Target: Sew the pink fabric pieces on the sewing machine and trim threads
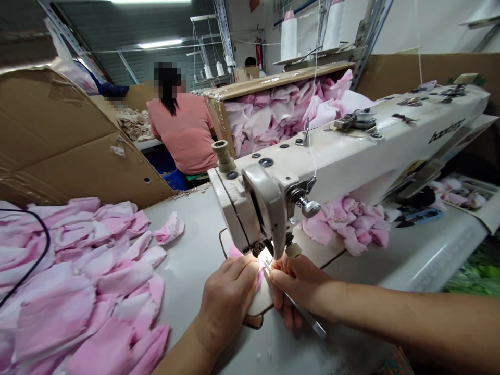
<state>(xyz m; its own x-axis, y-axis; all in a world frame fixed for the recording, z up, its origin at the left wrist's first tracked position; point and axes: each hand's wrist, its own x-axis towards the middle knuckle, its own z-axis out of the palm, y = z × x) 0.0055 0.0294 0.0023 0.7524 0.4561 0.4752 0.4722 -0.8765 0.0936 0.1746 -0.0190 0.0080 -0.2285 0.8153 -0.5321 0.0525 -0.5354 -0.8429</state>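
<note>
A white sewing machine [351, 151] stands on the table, its lamp lighting the needle area. Below the needle, my left hand [230, 286] is closed on a small pink and white fabric piece [260, 276], pressing it near the presser foot. My right hand [295, 284] is closed round a slim metal tool, probably tweezers [308, 317], whose tip reaches the fabric beside the needle. The tool's back end sticks out below my fingers. The needle tip itself is hidden by the machine head and the glare.
Pink fabric pieces [78, 291] are heaped at the left, and a smaller pile [351, 224] lies under the machine arm. Blue-handled snips [422, 217] rest at the right. Behind stand a carton of pink fabric [216, 112], a cardboard panel [70, 140] and a seated person [182, 130].
</note>
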